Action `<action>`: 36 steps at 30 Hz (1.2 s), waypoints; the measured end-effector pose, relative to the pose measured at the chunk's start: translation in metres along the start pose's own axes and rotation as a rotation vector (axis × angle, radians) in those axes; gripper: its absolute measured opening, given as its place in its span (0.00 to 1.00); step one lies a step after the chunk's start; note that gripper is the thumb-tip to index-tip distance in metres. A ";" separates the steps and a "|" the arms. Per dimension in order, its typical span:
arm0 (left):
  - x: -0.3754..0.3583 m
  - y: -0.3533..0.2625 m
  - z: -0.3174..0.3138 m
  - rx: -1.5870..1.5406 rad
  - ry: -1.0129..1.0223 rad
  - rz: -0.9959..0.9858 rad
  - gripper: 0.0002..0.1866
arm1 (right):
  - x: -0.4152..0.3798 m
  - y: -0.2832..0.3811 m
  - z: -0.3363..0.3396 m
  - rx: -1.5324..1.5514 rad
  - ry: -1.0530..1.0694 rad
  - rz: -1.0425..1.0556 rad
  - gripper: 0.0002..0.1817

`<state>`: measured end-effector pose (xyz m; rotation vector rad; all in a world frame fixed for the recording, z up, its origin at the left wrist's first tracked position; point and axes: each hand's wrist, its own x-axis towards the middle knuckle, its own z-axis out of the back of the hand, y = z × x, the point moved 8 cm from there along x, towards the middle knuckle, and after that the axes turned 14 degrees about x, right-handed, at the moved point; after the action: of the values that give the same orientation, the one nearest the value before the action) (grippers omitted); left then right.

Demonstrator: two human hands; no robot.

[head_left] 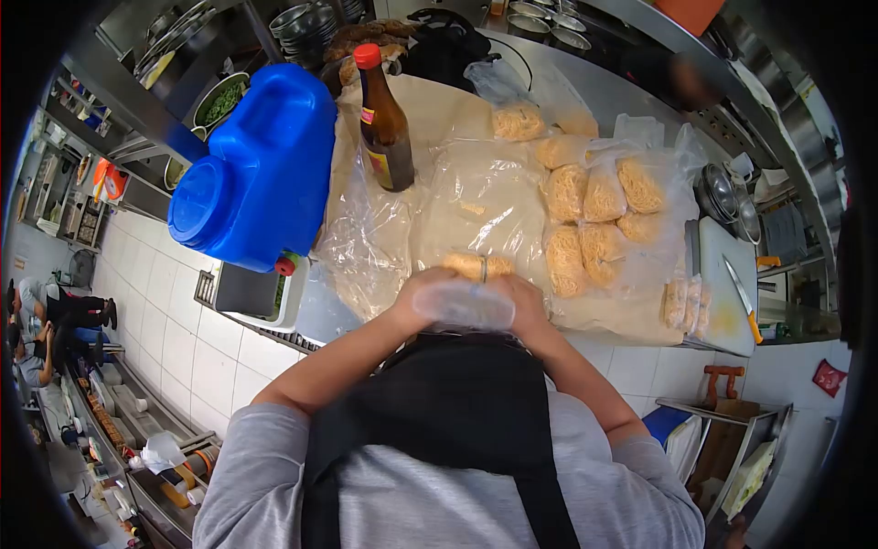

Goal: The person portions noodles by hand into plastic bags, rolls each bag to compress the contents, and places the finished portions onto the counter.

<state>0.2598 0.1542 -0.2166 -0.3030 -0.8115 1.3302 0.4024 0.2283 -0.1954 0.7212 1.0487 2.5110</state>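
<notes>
My left hand [422, 295] and my right hand [524, 302] are at the table's near edge, close in front of the apron. Both are closed on a translucent plastic bag [464, 307], which stretches between them and is a little blurred. Just beyond the hands lies a bundle of pale yellow noodles [466, 265] with a dark narrow band across its middle. My fingertips are partly hidden behind the plastic. Farther out, a few loose noodle scraps [472, 209] rest on a clear plastic sheet [498, 178].
Several bagged noodle portions [585, 201] lie to the right. Left stand a brown bottle [386, 137] with a red cap and a large blue jug [265, 165]. A knife [739, 288] lies on a white cutting board [718, 252] at far right. Other people [55, 311] are at far left.
</notes>
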 end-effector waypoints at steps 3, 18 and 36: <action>0.026 -0.003 0.008 0.254 -0.185 -0.022 0.09 | 0.026 -0.026 0.001 -0.016 -0.101 -0.211 0.10; 0.077 0.027 0.001 0.698 0.255 0.343 0.25 | 0.053 -0.071 -0.001 -0.150 -0.080 -0.600 0.11; 0.063 0.013 0.017 0.140 -0.118 0.173 0.07 | 0.018 -0.073 0.025 0.323 -0.427 -0.528 0.10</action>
<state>0.2400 0.2119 -0.1905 -0.1882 -0.7989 1.5715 0.4087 0.3003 -0.2275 0.8783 1.2868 1.6733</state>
